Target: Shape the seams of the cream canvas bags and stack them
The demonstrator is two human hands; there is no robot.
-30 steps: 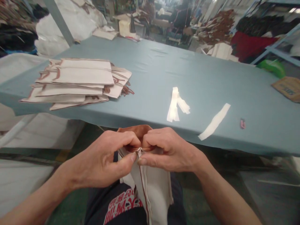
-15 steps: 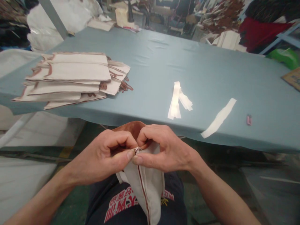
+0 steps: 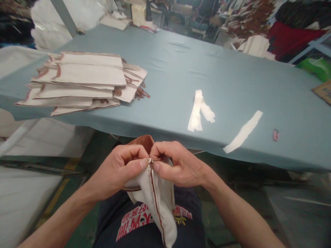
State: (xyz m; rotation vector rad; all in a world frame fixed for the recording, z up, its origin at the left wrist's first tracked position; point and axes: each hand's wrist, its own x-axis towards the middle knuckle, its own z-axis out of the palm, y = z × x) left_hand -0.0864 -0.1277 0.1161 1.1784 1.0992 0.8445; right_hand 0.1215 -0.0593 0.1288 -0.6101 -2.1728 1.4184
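Observation:
Between my hands, over my lap, hangs a cream cloth bag (image 3: 161, 213) with a brown-edged seam down its middle and a brown lining or band showing at its top. My left hand (image 3: 126, 168) pinches the bag's top edge between thumb and index finger, just left of the seam. On the other side of the seam, my right hand (image 3: 178, 165) pinches the same edge, thumb toward me. The two thumbs are close together, with the seam end and some white thread or cloth showing between them. The other fingertips are hidden behind the cloth.
A blue-grey table (image 3: 168, 113) spans the view ahead. On its left lies a stack of cream bags (image 3: 90, 74) with brown trim. White strips (image 3: 198, 110), another white strip (image 3: 243, 132) and a small pink object (image 3: 276, 135) lie toward the right.
Both hands still pinch the bag at the seam. The thumbs have parted slightly, and more of the seam end shows between them. The view has shifted a little.

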